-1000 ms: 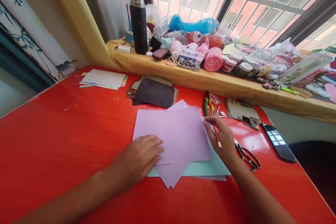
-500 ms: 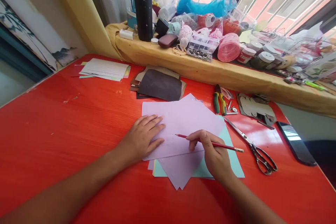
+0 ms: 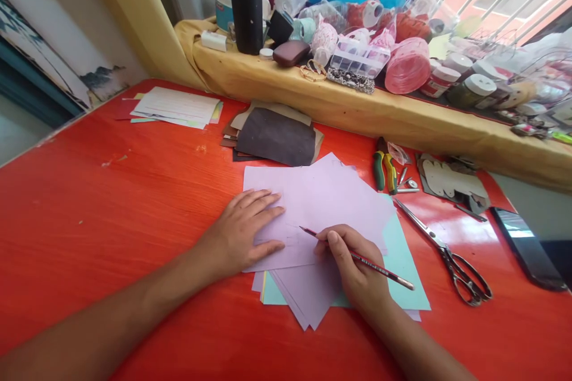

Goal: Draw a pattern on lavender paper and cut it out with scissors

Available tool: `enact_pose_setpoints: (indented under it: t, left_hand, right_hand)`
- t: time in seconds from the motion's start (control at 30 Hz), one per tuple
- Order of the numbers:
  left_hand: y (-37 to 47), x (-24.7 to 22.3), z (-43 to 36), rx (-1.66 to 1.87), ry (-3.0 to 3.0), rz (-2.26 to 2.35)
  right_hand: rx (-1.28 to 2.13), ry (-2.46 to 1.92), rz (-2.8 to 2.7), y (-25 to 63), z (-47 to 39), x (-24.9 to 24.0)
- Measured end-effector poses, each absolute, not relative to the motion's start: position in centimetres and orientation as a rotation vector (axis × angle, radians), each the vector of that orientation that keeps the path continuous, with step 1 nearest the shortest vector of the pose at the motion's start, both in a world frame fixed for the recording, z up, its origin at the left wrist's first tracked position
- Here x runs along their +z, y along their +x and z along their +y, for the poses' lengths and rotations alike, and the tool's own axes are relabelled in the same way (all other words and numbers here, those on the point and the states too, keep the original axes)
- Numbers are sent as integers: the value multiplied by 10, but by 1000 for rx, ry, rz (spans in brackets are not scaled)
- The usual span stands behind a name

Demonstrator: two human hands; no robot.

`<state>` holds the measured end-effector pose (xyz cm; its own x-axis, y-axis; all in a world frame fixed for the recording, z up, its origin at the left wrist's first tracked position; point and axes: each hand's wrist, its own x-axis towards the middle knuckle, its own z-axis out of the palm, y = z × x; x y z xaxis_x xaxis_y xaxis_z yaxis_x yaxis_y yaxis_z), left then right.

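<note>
Purple sheets of paper (image 3: 313, 190) lie fanned over light green paper (image 3: 404, 262) on the red table. Flat on the left part of the top purple sheet rests my left hand (image 3: 245, 229), its fingers spread and holding nothing. My right hand (image 3: 357, 262) grips a dark red pencil (image 3: 379, 268) between thumb and fingers. The pencil's tip points left and is at or just above the sheet, near some faint pencil lines. Whether the tip touches the paper I cannot tell.
Scissors (image 3: 447, 253), green-yellow pliers (image 3: 385, 171) and a phone (image 3: 529, 247) lie to the right. Dark leather-like pieces (image 3: 277, 137) and white cards (image 3: 176, 106) sit behind. A cloth-covered ledge (image 3: 277, 92) at the back carries a black bottle (image 3: 245, 3), jars and bags.
The view has shifted and come slightly closer. In my right hand the pencil is tilted more steeply, its eraser end lower. My left hand stays flat on the paper.
</note>
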<state>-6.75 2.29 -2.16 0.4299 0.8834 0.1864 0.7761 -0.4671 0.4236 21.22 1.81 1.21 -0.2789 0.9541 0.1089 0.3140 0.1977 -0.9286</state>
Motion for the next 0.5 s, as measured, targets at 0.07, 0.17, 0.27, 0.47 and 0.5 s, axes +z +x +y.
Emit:
enact_pose_setpoints:
  t: [0.07,0.17,0.27,0.47,0.5]
  left_hand:
    - [-68,-22,23,561,2397,1436]
    - [-69,-23,22,552,2394,1453]
    - [-69,-23,22,542,2407,1466]
    - [-68,-22,21,535,2409,1471]
    - [-68,-22,21,534,2408,1471]
  right_hand:
    - [1089,-1228,-1752,212,18,12]
    - [1078,-1257,-1771,211,19,12]
    - [1065,-1255,-1786,210,19,14]
    - [1045,-1257,-1811,209,19,16]
    - [1045,-1259,-1814,209,19,17]
